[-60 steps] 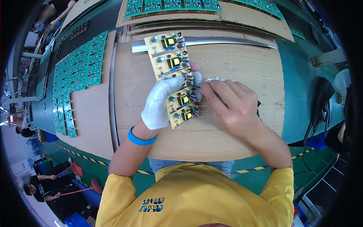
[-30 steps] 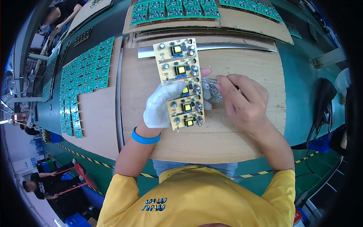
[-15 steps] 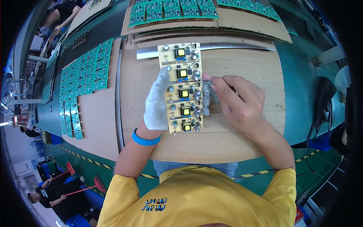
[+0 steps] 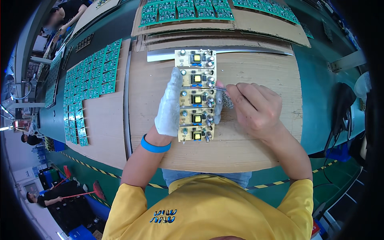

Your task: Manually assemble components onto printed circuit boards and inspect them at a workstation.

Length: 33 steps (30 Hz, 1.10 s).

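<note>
My left hand (image 4: 167,108), in a whitish glove with a blue wristband below it, grips a pale yellow circuit board panel (image 4: 189,103) from underneath. Its glove fingertips show past the panel's right edge. Several repeated sections run down the panel, each with a yellow-topped transformer, capacitors and small blue parts. Bare, my right hand (image 4: 257,107) pinches thin metal tweezers (image 4: 219,88). Their tips reach the panel's right side, by the capacitors of the second section from the top; whether they grip anything there is too small to tell.
Under the panel lies a cardboard sheet (image 4: 260,140), with a heap of small metallic bits (image 4: 227,101) on it. Green circuit boards (image 4: 94,74) cover cardboard at the left, and more green boards (image 4: 184,11) sit on stacked cardboard ahead. A person (image 4: 52,198) holds a red broom at lower left.
The panel has shifted slightly right and sits straighter, with my left hand turning along with it. My right hand and the tweezers have moved a little down and right.
</note>
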Motion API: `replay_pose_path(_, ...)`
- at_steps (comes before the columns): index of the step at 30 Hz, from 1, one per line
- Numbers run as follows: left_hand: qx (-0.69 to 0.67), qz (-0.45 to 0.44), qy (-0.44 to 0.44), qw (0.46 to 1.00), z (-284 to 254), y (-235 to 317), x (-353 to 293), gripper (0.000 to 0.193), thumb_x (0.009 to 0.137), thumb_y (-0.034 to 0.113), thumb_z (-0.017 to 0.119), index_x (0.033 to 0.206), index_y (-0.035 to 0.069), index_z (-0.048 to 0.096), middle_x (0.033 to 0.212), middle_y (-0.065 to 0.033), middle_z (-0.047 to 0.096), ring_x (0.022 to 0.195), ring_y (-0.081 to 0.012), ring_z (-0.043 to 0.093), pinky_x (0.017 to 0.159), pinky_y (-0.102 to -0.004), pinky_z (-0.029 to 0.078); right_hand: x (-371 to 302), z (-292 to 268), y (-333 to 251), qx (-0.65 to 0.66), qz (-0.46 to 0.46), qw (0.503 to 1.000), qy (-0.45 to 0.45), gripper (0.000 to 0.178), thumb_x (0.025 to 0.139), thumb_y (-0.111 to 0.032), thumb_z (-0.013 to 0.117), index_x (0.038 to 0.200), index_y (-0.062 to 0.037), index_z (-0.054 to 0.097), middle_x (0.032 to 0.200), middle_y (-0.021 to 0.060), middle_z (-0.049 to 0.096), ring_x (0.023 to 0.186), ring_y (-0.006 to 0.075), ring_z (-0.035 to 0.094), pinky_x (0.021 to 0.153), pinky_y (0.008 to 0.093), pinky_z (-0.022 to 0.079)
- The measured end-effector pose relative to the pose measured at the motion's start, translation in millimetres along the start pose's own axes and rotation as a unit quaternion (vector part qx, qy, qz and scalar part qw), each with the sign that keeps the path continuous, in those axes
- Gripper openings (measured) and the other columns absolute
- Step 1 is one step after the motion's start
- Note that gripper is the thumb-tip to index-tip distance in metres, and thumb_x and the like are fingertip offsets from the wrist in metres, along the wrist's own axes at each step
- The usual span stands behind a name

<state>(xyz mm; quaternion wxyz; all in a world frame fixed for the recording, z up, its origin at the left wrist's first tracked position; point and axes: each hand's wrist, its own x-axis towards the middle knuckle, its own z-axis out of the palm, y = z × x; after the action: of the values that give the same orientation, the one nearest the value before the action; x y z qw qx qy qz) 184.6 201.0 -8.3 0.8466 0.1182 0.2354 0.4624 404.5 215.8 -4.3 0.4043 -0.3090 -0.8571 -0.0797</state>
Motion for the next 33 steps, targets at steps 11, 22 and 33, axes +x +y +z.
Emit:
replay_pose_path(11,0.004,-0.004,0.023,1.0,7,2,0,0.073,0.105,0.066,0.034,0.142,0.006,0.053,0.123,-0.0193,0.067,0.098,-0.0321,0.071,0.08,-0.0489,0.064,-1,0,1,0.015,0.017,1.0,-0.002,0.02,0.076,0.0,0.078,0.095,-0.0008,0.073,0.079,0.0057,0.062,0.058,0.0185,0.06,0.048,0.0327,0.045)
replay_pose_path(22,0.13,0.067,0.01,0.989,5,1,-3,0.076,0.104,0.068,0.036,0.145,0.005,0.05,0.113,-0.0098,0.068,0.097,-0.0213,0.068,0.085,-0.0364,0.059,7,-5,-15,0.025,0.032,0.999,0.031,0.025,0.075,0.0,0.079,0.099,-0.001,0.073,0.083,0.0068,0.064,0.062,0.0191,0.062,0.051,0.0331,0.048)
replay_pose_path(33,0.234,0.088,0.0,0.968,2,-5,-2,0.091,0.097,0.075,0.043,0.154,0.004,0.04,0.124,-0.0128,0.067,0.108,-0.0207,0.067,0.092,-0.0363,0.059,2,3,-22,0.029,-0.008,0.999,-0.01,0.027,0.075,-0.002,0.079,0.101,-0.0026,0.074,0.085,0.0055,0.065,0.063,0.018,0.062,0.051,0.0299,0.048)
